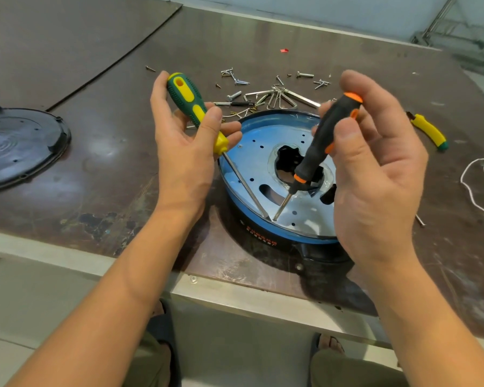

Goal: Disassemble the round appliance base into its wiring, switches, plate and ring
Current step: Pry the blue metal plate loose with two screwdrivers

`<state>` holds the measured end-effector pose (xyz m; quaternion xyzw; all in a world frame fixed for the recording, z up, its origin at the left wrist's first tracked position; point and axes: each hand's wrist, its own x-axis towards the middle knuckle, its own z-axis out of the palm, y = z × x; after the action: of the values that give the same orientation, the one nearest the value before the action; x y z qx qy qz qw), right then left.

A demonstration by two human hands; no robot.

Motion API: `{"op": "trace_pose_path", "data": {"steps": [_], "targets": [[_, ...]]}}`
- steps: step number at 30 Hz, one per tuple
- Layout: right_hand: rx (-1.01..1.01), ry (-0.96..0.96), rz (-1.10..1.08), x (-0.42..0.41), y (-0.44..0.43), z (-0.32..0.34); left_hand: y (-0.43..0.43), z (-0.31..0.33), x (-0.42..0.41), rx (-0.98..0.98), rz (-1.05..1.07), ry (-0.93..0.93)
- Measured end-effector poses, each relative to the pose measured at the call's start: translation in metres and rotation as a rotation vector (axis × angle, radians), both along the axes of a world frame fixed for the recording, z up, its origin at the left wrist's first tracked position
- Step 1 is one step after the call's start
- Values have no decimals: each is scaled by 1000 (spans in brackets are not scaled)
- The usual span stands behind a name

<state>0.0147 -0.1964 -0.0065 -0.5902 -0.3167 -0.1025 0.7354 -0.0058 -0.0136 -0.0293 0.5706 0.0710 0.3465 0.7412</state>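
Your round appliance base (313, 254) sits on the counter (123, 169) close to its front edge, directly ahead of you, with its shiny metal plate (305, 213) facing up and reflecting blue. Your left hand (179, 152) holds the green-and-yellow screwdriver (192, 107): its fingers (229, 129) curl under the handle and the thumb presses on top. The shaft slants down to the plate's near edge. Your right hand (375, 169) pinches the black-and-orange screwdriver (324, 141) high on the handle between the thumb and fingertips, with the other fingers loosely spread. Its tip lands on the plate just beside the other tip. A row of small orange characters (260, 237) runs along the base's black wall, too small and too angled to read. Neither handle shows any legible brand. To your far left lies a round black cover (20, 146), flat on the counter. Behind the base are scattered screws and bolts (235, 79) and a fanned bunch of hex keys (280, 96). To your right lie a yellow-and-green handled tool (428, 129) and, near the frame's edge, a loose white wire (467, 185). A tiny red scrap (284, 50) lies farther back.
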Motion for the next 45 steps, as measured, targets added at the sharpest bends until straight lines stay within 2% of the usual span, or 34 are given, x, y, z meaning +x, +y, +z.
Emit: {"op": "trace_pose_path", "data": {"steps": [3, 7, 12, 17, 21, 26, 30, 35, 40, 45], "targets": [[38, 28, 45, -2, 1, 3, -1, 0, 0, -5, -1, 0], [-21, -87, -39, -2, 3, 4, -1, 1, -1, -2, 1, -2], [63, 65, 29, -2, 1, 4, -1, 1, -1, 4, -1, 0], [-56, -63, -58, -2, 4, 4, 0, 1, 0, 7, 2, -1], [60, 89, 11, 0, 1, 4, 0, 0, -1, 2, 1, -3], [-30, -19, -55, 0, 4, 4, 1, -1, 0, 2, 0, 1], [49, 109, 20, 0, 0, 3, 1, -1, 1, 0, 4, 2], [-31, -41, -77, 1, 2, 4, 2, -1, 1, 0, 0, -4], [60, 86, 27, 1, 0, 4, 2, -2, 1, 8, -2, -5], [-28, -58, -21, 1, 3, 4, 2, -1, 2, 0, -1, -14]]}}
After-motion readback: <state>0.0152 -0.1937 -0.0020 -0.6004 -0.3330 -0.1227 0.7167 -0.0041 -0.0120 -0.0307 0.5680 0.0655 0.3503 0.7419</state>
